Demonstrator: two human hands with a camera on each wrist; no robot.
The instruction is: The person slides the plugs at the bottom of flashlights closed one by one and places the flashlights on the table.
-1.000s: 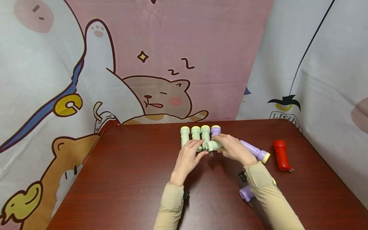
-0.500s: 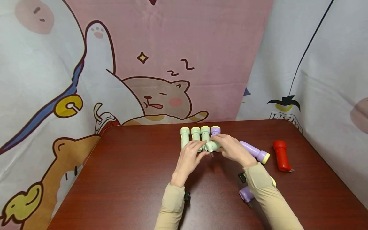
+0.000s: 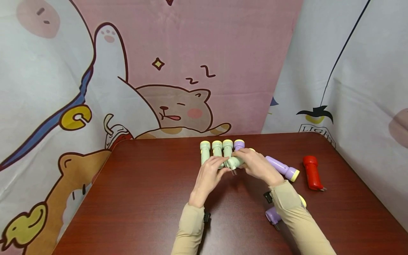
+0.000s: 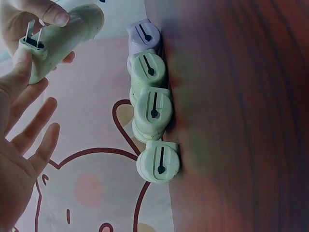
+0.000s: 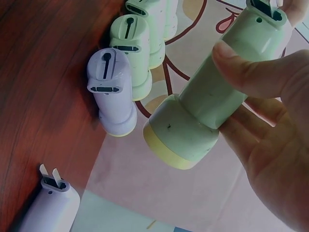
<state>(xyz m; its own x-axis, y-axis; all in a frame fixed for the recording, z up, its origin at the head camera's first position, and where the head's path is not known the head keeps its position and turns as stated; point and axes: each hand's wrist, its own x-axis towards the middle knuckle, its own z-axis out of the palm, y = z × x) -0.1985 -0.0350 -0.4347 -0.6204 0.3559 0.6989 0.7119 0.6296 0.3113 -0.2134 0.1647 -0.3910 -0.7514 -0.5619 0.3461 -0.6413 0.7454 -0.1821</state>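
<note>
A pale green flashlight (image 3: 236, 162) with two plug prongs sticking out of its tail is held up between both hands. My right hand (image 3: 259, 165) grips its barrel, thumb on top, as the right wrist view shows; its yellow-rimmed head points away from the left hand. With thumb and index finger, my left hand (image 3: 208, 177) pinches the tail beside the prongs (image 4: 36, 35), its other fingers spread loosely. Just behind stand three green flashlights (image 4: 153, 112) and a purple flashlight (image 5: 110, 92) in a row, prongs folded into their slots. The hands partly cover the row in the head view.
Right of the row lies a purple flashlight (image 3: 282, 167), its prongs out in the right wrist view. A red flashlight (image 3: 311, 173) with prongs out lies farther right. Another purple flashlight (image 3: 273, 214) is partly under the right forearm. A cartoon cloth (image 3: 242, 71) hangs behind the brown table (image 3: 134, 198).
The held green flashlight has turned slightly in the hands, and its yellow rim now shows beyond the right hand. Both hands stay nearly in place.
</note>
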